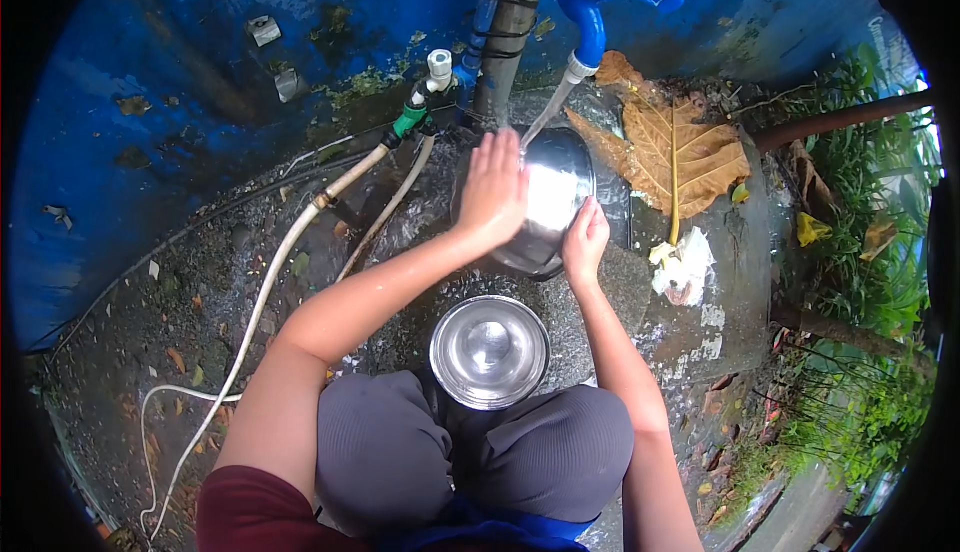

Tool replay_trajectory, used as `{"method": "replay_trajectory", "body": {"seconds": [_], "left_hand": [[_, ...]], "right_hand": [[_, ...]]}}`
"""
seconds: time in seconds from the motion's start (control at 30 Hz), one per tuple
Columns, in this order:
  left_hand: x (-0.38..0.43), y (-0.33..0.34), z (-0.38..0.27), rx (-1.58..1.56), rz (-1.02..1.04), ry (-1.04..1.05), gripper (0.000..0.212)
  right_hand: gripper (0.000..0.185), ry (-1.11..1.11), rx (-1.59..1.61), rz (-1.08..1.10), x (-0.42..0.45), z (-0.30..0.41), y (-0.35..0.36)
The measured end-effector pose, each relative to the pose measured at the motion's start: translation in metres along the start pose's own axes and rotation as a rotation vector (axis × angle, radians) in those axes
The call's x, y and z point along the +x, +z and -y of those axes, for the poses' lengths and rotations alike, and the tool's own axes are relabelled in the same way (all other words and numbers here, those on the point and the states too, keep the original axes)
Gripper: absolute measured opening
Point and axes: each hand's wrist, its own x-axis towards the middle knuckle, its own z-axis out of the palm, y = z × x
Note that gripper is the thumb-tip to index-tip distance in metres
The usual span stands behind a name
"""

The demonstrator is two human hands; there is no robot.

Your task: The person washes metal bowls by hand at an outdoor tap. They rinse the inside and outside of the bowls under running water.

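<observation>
Water pours from the blue plastic faucet (589,23) onto a shiny metal bowl or pot (559,177), which is tilted beneath it. Fingers together and extended, my left hand (495,188) lies flat against the left part of its surface, beside the stream. My right hand (585,240) grips the metal vessel by its right edge, the thumb and fingers closed on the rim. A round stainless steel bowl (489,353) stands on the wet ground just before my knees, touched by neither hand.
A blue wall (187,86) rises ahead. From a valve with a green connector (409,120), a pale hose (281,252) runs down the left. A large dry leaf (675,147) and crumpled white plastic (684,267) lie at the right, near green plants (862,252).
</observation>
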Motion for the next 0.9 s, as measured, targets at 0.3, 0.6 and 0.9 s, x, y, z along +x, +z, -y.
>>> {"method": "replay_trajectory", "body": {"seconds": [0.3,0.6,0.9], "left_hand": [[0.057,0.018,-0.005,0.059,-0.063,0.232,0.032],[0.049,0.016,-0.033,0.102,0.073,0.235,0.034],[0.062,0.028,0.104,-0.895,0.555,-0.847,0.036]], "right_hand": [[0.036,0.089,0.003,0.062,-0.008,0.003,0.013],[0.031,-0.071,-0.05,0.05,-0.013,-0.001,0.004],[0.026,0.113,-0.029,0.218,0.005,-0.018,-0.04]]}}
